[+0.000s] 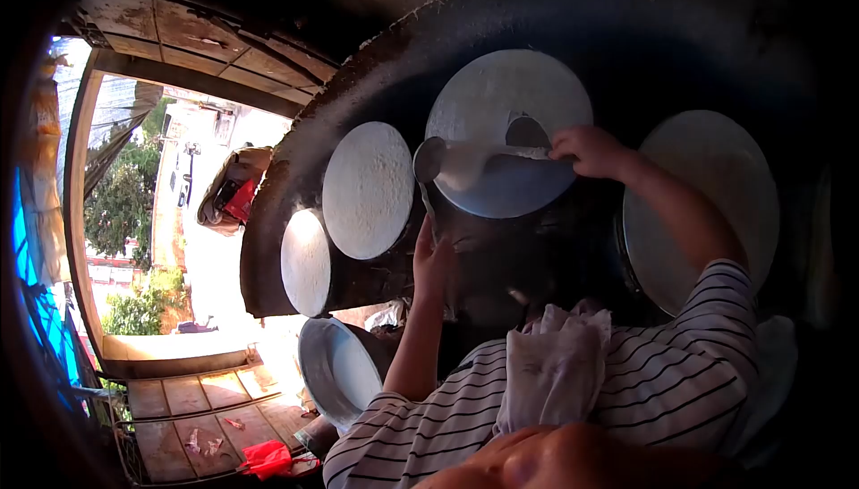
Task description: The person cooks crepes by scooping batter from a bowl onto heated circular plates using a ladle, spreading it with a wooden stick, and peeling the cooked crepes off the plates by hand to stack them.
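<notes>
Centre: the right hand (591,151) and its pale, long-handled tool (467,169) cross the big round whitish disc (501,86), leaving its far part open to reach.
Left gap: a round-bowled metal ladle (429,160) in the left hand (431,256) obstructs the way to the oval-looking white disc (367,189).
Right gap: a dark strip beside the wide greyish disc (658,243), open beyond the right wrist.
Left forearm: a round silvery metal bucket (311,368) stands near, limiting outward room.
</notes>
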Demonstrator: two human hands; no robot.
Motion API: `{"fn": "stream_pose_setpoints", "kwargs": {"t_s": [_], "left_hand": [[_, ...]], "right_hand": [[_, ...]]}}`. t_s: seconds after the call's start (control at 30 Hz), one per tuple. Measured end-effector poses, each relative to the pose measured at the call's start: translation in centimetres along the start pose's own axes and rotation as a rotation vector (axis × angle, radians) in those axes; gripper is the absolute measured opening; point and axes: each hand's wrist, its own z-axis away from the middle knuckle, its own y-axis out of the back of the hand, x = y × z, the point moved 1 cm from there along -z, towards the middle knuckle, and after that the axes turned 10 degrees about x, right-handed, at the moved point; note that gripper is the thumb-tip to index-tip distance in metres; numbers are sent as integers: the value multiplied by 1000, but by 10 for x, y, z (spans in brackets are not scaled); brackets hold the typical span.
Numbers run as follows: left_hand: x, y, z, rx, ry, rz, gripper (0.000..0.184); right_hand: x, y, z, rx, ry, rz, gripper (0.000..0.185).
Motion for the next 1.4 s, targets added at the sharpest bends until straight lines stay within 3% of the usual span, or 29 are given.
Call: {"fn": "stream_pose_setpoints", "kwargs": {"t_s": [0.07,0.17,0.2,0.23,0.3,0.37,0.4,0.47,0.53,0.63,0.73,0.97,1.13,1.17,1.23,1.27,1.33,1.4], "left_hand": [[8,13,17,3,-23,-74,59],[6,-6,17,49,44,-139,63],[-1,-11,17,-31,2,-217,65],[-12,-7,21,-61,-75,-268,65],[-25,22,31,-120,-209,-319,65],[-4,44,30,-159,-291,-238,64],[21,44,40,-132,-261,-174,63],[57,48,41,-179,-272,-38,60],[64,60,32,-189,-270,88,60],[62,90,17,-294,-362,200,59],[75,124,36,-282,-371,183,58],[85,155,27,-405,-446,305,62],[96,168,31,-368,-482,206,60],[100,171,35,-372,-470,176,60],[92,172,26,-348,-492,167,59],[90,170,20,-338,-502,165,59],[95,162,14,-378,-463,203,61],[91,158,18,-374,-429,206,63]], "right_hand": [[-8,9,26,-9,30,-33,31],[-5,-1,32,149,-177,-25,30],[-11,-11,39,186,-40,-24,30],[-32,-10,43,23,-80,46,30],[-68,-11,76,80,-95,173,30],[-96,-19,115,237,-416,44,28],[-104,-48,122,446,-573,-298,29],[-154,-115,74,509,-791,-663,34],[-174,-210,16,414,-857,-770,33],[-161,-335,-49,672,-899,-1024,31],[-193,-351,-44,906,-1042,-1214,30],[-216,-338,12,1172,-1135,-918,36],[-185,-305,-3,1361,-982,-989,31],[-188,-303,-9,1332,-953,-1013,29],[-222,-317,-7,1205,-1117,-946,31],[-218,-337,14,956,-1157,-625,33],[-236,-327,65,895,-1194,-805,37],[-235,-271,108,950,-1215,-780,41]]}}
